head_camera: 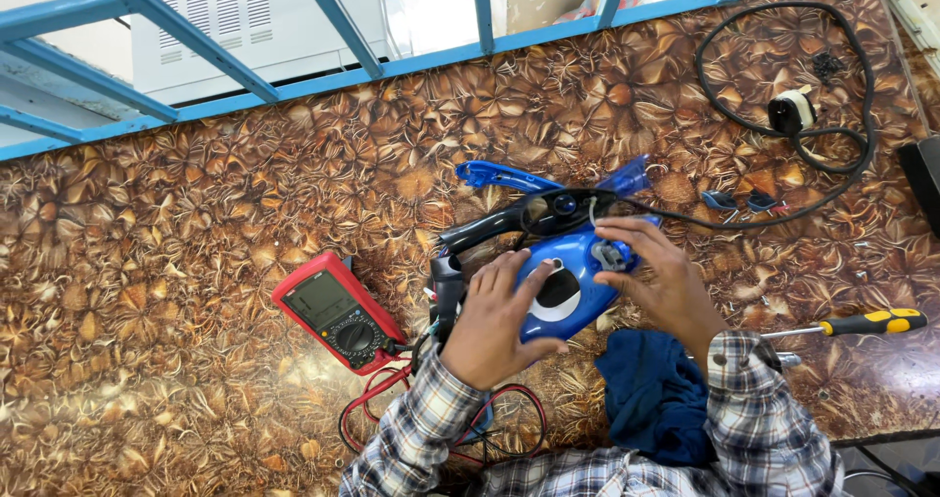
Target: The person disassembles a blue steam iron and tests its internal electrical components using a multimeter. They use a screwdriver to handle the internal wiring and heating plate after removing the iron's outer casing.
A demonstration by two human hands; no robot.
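Observation:
A blue and black steam iron (560, 262) lies partly taken apart on the brown patterned tabletop (196, 242). My left hand (494, 316) rests flat on its blue body, fingers spread beside the white dial. My right hand (658, 277) pinches a small grey part at the iron's upper right, where the black cord (783, 125) enters. A loose blue handle cover (499, 176) lies just behind the iron.
A red multimeter (338, 311) with red and black leads (392, 399) sits left of my hands. A yellow-handled screwdriver (862, 324) lies at right, a blue cloth (651, 394) near my right wrist. The plug (791, 111) and two small dark parts (739, 201) lie far right.

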